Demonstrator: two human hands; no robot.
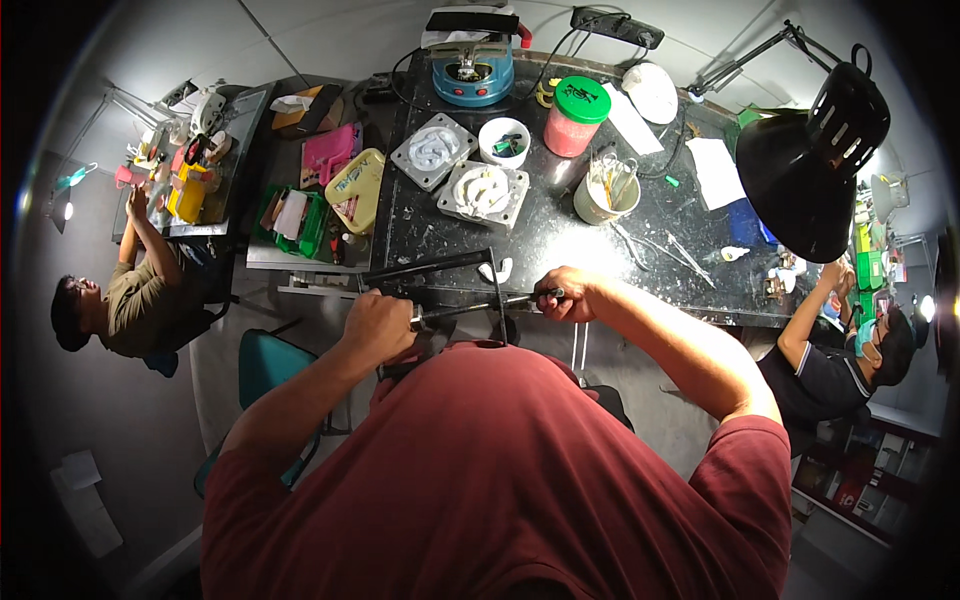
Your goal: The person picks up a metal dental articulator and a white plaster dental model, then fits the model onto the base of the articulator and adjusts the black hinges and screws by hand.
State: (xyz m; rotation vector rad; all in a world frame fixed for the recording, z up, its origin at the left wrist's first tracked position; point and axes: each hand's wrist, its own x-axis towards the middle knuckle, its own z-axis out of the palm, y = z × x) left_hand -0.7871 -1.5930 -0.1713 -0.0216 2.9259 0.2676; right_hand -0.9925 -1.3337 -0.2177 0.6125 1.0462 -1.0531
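My left hand (380, 327) is closed round the handle of a black frame tool shaped like a fret saw (430, 266), in front of the bench edge. Its long bar runs along the far side, and a crosspiece comes down toward my shirt. A thin dark rod (470, 309) runs from a silver collar by my left fist to my right hand (567, 294). My right fingers are wrapped round the rod's far end. Just beyond the tool, a small white horseshoe-shaped piece (496, 271) lies at the bench edge. My fists hide both ends of the tool.
On the black bench (440, 225) are two metal flask halves with white plaster (434, 148), a white bowl (504, 143), a green-lidded jar (577, 115) and a tool pot (607, 190). A blue machine (472, 72) stands behind. A black lamp (815, 160) overhangs right. People sit at both sides.
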